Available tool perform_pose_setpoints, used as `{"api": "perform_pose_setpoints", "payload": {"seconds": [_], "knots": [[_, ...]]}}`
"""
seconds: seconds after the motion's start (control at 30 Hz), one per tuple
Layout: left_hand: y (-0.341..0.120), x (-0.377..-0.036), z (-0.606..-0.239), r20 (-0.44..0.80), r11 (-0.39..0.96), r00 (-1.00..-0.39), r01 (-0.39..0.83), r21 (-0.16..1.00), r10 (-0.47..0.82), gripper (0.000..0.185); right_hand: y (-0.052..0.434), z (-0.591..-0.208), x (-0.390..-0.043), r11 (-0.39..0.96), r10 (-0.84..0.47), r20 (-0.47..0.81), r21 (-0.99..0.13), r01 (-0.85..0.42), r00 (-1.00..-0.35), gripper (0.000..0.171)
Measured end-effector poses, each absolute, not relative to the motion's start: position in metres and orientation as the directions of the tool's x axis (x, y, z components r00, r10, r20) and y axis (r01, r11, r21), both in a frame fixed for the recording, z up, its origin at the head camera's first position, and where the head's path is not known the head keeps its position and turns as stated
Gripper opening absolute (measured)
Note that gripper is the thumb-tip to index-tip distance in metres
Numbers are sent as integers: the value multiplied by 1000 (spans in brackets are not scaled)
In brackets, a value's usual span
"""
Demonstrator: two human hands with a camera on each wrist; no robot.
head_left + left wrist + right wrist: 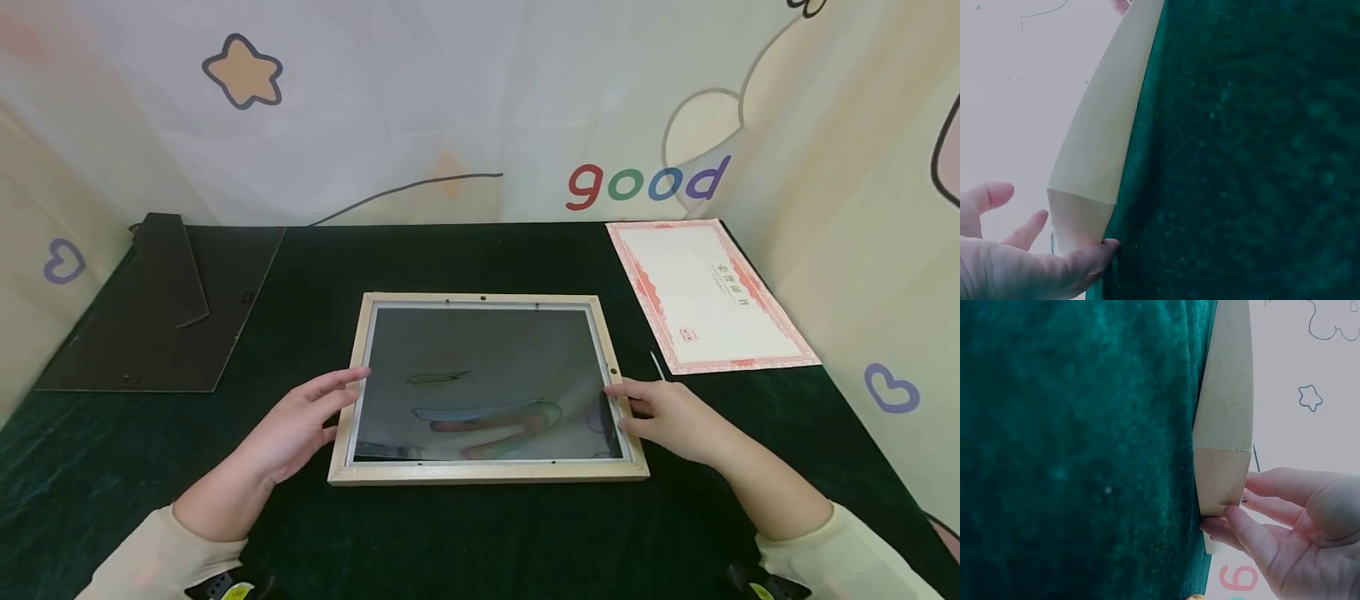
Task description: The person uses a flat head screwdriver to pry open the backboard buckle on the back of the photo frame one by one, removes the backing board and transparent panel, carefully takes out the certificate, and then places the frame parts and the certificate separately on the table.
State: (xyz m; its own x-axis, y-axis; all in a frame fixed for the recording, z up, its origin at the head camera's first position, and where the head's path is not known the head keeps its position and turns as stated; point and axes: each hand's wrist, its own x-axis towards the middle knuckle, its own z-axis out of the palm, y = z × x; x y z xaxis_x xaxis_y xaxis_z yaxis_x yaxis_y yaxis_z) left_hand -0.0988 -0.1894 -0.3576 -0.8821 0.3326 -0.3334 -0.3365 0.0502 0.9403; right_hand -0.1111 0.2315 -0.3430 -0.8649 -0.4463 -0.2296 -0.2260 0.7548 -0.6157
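Observation:
A pale wooden picture frame [487, 474] lies on the dark green cloth in the middle, its inner ledge showing small dark metal tabs. Inside it sits a glossy grey pane [487, 346] with rainbow-tinted reflections. My left hand [288, 429] holds the frame's left side, fingertips over the top of the rim and thumb low against the outer face. At the opposite side, my right hand [678, 417] grips the rim between thumb and fingers. Both wrist views show the frame's corner, with the left hand [1029, 259] and right hand [1310, 528] around it.
A black backing board [97, 333] with a stand leg [168, 267] lies at the back left. On the right is a red-bordered certificate sheet [697, 283], with a thin white stick [656, 364] beside its lower corner. A printed curtain [390, 108] encloses the table's back and sides.

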Motion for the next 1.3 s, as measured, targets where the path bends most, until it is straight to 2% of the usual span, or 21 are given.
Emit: {"api": "perform_pose_setpoints", "payload": {"seconds": [0.5,0.73,0.8,0.83,0.93,1.07,1.2,1.3], "knots": [[-190,-99,-364,-326,248,-903,-260,933,280,46,232,-345,-110,769,-451,-236,-591,-242,-861,36],[-191,-97,-367,-245,480,-945,-115,870,216,44,232,-344,-111,778,-459,-236,-572,-259,-857,35],[-189,-98,-366,-214,508,-957,-87,857,198,42,232,-343,-112,784,-457,-234,-562,-264,-858,35],[-189,-98,-365,-210,497,-957,-86,863,198,42,232,-342,-112,786,-458,-232,-557,-269,-858,36],[-188,-99,-361,-241,345,-932,-141,928,269,42,231,-341,-112,789,-456,-228,-550,-273,-860,36],[-189,-99,-359,-330,121,-848,-308,944,414,42,231,-341,-111,785,-458,-233,-560,-267,-858,36],[-190,-100,-359,-374,70,-786,-392,917,493,42,231,-343,-111,779,-461,-230,-568,-266,-857,35],[-191,-99,-359,-378,72,-772,-400,914,511,45,231,-344,-111,778,-463,-230,-567,-269,-856,35]]}}
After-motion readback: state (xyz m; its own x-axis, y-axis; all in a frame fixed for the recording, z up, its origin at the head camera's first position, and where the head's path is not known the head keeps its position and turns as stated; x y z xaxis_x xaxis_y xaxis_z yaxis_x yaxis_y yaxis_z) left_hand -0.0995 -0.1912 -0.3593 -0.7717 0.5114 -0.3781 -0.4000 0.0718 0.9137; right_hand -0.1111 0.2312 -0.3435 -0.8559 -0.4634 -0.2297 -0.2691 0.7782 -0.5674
